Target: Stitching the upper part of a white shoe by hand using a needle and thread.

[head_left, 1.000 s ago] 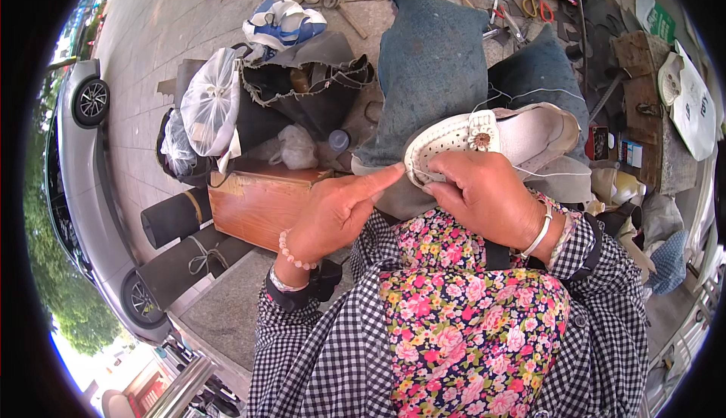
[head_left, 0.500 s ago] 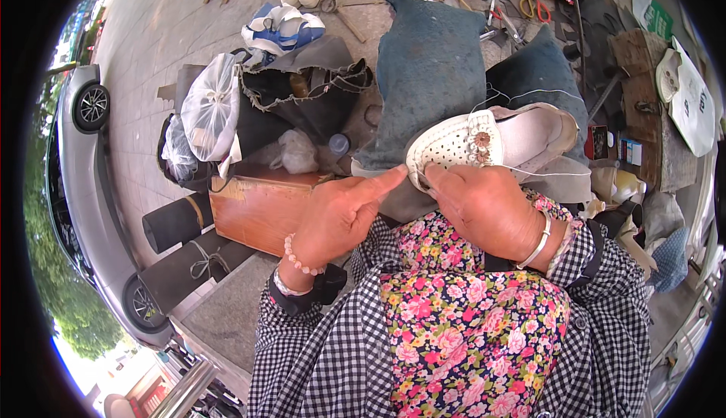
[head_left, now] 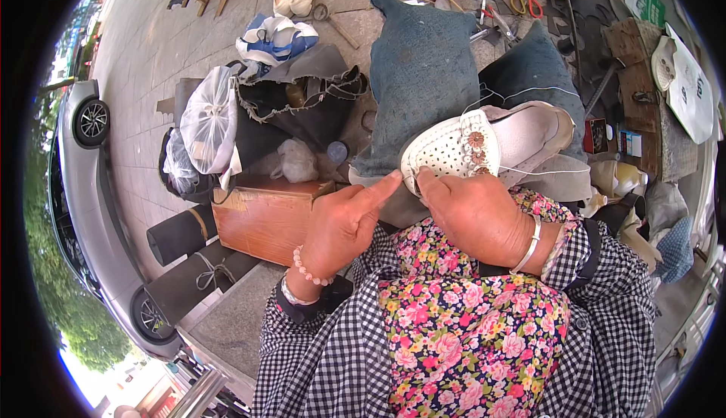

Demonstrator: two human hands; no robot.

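Note:
A white perforated shoe (head_left: 484,142) with small flower ornaments lies across my knees, toe toward the left. My right hand (head_left: 473,210) grips the toe edge of the shoe from below, fingertips pressed on the sole rim. My left hand (head_left: 344,221) is beside it, index finger stretched out and touching the toe's left edge, the other fingers curled. A thin white thread (head_left: 529,170) runs from the shoe to the right over my lap. My knees are covered by dark blue cloth (head_left: 423,70).
A brown wooden box (head_left: 268,214) stands left of my knees, with black rolls (head_left: 181,233), a white plastic bag (head_left: 208,119) and dark bags behind it. Shoes, scissors and tools lie on the pavement ahead. A grey car (head_left: 83,184) is parked at the left.
Both hands and the shoe have stayed almost in place; the left index finger remains pressed at the toe, and the right hand has shifted slightly along the sole edge.

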